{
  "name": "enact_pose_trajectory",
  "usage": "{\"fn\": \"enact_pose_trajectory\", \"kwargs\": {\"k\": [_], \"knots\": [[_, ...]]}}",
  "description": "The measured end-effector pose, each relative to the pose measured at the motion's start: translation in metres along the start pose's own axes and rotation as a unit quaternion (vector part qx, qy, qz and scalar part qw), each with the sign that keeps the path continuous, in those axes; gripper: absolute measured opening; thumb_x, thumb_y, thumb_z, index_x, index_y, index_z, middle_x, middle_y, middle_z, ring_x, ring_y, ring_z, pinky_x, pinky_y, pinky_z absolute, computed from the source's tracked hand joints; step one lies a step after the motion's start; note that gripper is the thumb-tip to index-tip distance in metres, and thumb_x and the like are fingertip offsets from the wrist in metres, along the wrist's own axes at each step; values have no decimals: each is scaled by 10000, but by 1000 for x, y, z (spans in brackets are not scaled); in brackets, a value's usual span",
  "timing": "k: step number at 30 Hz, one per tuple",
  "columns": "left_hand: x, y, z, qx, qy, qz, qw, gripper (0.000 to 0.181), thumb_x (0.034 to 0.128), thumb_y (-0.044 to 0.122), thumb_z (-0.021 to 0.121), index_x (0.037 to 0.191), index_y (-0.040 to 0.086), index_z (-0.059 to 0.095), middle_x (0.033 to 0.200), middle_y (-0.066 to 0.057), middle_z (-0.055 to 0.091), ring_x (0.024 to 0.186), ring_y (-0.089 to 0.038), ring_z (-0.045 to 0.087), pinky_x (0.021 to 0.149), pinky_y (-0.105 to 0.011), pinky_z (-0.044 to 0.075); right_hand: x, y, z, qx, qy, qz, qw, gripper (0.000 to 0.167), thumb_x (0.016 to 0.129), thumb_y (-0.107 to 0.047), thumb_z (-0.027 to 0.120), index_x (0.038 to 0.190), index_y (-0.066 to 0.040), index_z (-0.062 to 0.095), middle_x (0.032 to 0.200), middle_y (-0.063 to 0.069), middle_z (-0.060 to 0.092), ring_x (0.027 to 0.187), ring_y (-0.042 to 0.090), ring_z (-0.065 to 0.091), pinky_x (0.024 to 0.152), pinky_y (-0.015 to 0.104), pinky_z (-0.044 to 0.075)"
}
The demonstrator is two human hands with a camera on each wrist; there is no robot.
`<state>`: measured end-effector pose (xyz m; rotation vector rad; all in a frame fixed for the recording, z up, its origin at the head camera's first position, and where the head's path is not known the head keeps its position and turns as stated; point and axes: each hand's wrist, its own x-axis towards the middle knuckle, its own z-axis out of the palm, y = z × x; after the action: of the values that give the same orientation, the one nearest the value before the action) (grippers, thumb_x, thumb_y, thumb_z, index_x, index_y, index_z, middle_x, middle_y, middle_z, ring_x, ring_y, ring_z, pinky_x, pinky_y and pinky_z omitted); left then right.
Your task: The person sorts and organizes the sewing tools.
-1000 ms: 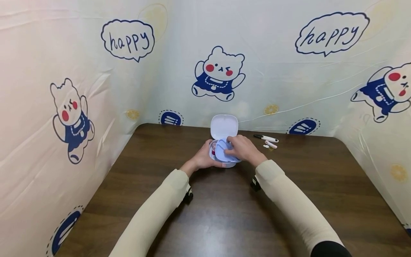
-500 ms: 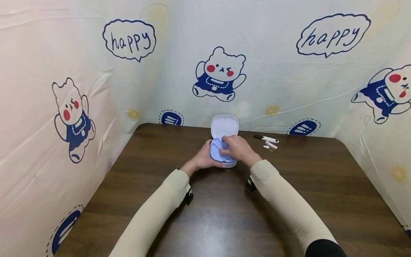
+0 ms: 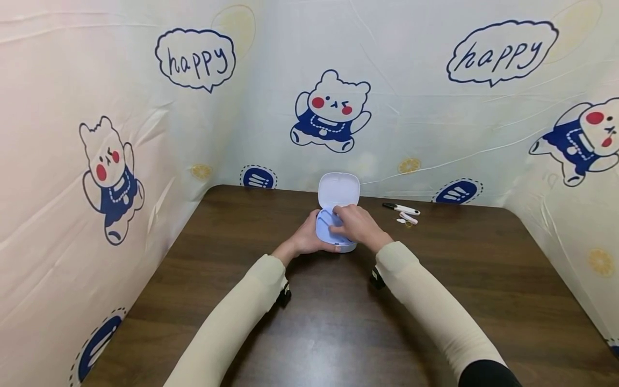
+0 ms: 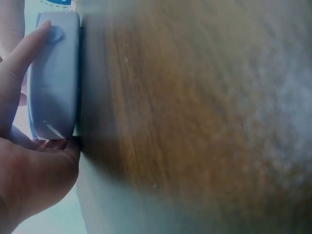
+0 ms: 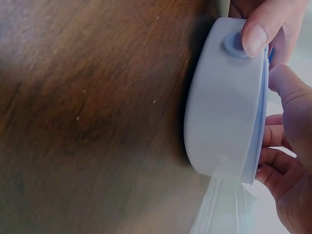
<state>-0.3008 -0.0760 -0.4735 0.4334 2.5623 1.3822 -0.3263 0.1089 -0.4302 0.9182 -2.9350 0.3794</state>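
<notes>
Grips a pale box point(image 3: 345, 249) with the left hand point(image 3: 303, 236) and holds a blue tray point(image 3: 325, 235) on its top with the right hand point(image 3: 359, 224).

Wraps the left hand round the box's left side, with thumb at a round button point(image 5: 234, 47) on the box's front; curls the right thumb and fingertips on the tray, slightly proud of the box's wall at the right end. Behind the box, a lid point(image 3: 338, 190) raised open. Right of the box, a black-and-white pen-like tool point(image 3: 402, 209), a pink-and-white piece point(image 3: 409, 218), a small white piece point(image 3: 401, 220) and a yellowish ring point(image 3: 408, 225), all near one another. Under the box, a dark wood-grained table point(image 3: 309, 333); beyond the box, a cloth point(image 3: 271, 118) printed with bears and "happy". In front of the box, cream sleeves point(image 3: 430, 301).
</notes>
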Motion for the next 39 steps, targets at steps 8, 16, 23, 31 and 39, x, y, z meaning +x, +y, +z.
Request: {"fn": "enact_pose_trajectory", "kwargs": {"k": [8,16,23,31,39], "knots": [[-3,5,-3,47,12,42,10000,1208,686,335,962,1565,51,184,1482,-167,401,1264,-286,479,1110,-452,380,1,1,0,38,-60,-5,10000,399,922,-356,721,1166,-45,669,799,21,611,722,207,549,641,344,441],[-3,6,-1,-43,33,158,9999,1207,662,315,984,1558,46,222,1481,-165,406,1262,-290,485,1106,-453,388,0,0,-3,60,-106,-7,9999,364,924,-348,726,1127,-52,670,774,20,594,712,209,543,643,346,435],[2,4,-1,68,50,64,9999,1202,677,348,970,1556,50,207,1468,-156,415,1247,-275,488,1101,-450,390,1,1,-8,110,-169,44,9998,355,928,-346,733,1106,-45,673,772,31,602,713,215,548,661,349,444],[-3,9,-4,32,74,33,10000,1208,670,340,977,1556,38,213,1457,-164,424,1248,-292,486,1104,-451,386,2,3,-6,111,-164,45,9998,361,929,-348,724,1121,-47,672,761,29,591,711,215,539,652,348,430],[-2,7,-2,17,7,-59,10000,1206,688,333,965,1568,55,189,1482,-163,409,1274,-289,476,1115,-459,378,2,4,-3,126,-98,13,9999,379,920,-351,726,1143,-49,675,798,31,617,730,218,551,679,369,458]]}}
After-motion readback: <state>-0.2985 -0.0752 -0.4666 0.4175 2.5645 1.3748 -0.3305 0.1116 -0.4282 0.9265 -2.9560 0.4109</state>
